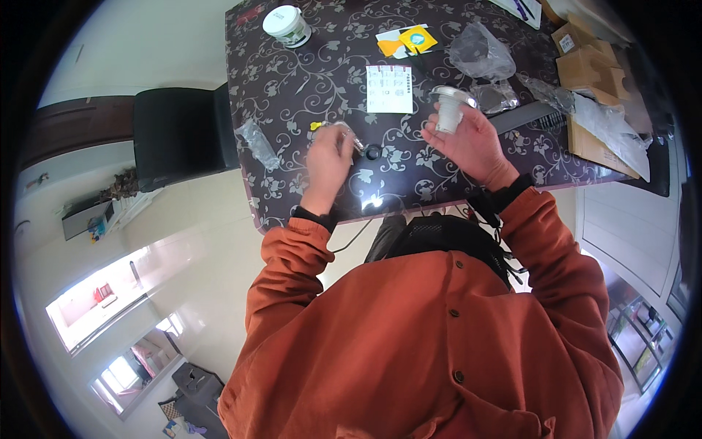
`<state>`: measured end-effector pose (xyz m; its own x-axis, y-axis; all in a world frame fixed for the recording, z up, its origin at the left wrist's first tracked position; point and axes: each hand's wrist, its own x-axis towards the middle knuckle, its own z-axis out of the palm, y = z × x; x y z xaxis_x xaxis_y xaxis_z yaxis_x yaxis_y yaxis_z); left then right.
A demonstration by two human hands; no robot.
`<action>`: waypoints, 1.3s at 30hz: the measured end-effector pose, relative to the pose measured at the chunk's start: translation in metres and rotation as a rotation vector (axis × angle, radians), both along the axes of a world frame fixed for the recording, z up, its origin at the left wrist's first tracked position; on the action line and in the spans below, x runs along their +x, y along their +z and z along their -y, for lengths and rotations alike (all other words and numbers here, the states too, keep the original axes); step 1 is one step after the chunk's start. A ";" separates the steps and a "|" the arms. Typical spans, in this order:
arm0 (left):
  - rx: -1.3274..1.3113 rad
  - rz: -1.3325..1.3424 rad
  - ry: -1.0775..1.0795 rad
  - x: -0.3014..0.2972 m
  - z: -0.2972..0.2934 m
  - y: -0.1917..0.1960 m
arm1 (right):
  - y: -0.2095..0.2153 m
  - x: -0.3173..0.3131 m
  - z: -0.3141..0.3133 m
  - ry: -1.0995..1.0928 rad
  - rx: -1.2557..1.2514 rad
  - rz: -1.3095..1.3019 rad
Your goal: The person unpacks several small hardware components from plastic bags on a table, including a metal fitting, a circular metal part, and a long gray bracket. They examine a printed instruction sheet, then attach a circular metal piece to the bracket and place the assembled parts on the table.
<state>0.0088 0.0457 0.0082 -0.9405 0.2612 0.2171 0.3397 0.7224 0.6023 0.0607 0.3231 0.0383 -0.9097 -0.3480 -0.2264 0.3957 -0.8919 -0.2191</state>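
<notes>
My right hand point(477, 150) is turned palm up, its fingers curled around a white threaded drain fitting point(448, 117) with a shiny metal flange on top. Over the table's near part, my left hand point(327, 164) reaches down with bent fingers at a small shiny piece point(353, 134). Part of that piece is under the fingers, so its kind is unclear. Beside those fingertips lies a black rubber ring point(373, 152). A small yellow piece point(316, 126) lies just beyond the left hand. Between the hands, farther off, is a printed sheet point(389, 89).
The dark floral table point(336, 66) carries a white tub point(287, 26), yellow packets point(417, 39) and a clear plastic bag point(481, 53). Another clear bag point(257, 145) lies near the left edge. Cardboard boxes point(591, 69) stand at the right. A black chair point(183, 128) is on the left.
</notes>
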 end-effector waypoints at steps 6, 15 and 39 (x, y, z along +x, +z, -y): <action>-0.158 0.197 -0.171 0.030 -0.006 -0.015 | -0.017 0.001 0.000 -0.051 0.229 0.126; -0.097 0.356 -0.230 0.026 -0.026 -0.027 | -0.022 0.014 0.000 0.138 0.795 0.185; 0.454 0.601 -0.250 0.028 -0.075 0.048 | 0.013 0.001 0.009 -0.118 0.487 0.078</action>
<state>0.0370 0.1208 0.0558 -0.8557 0.4877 -0.1732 -0.0172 0.3078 0.9513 0.0619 0.3140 0.0509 -0.9107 -0.0809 -0.4052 0.3297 -0.7333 -0.5946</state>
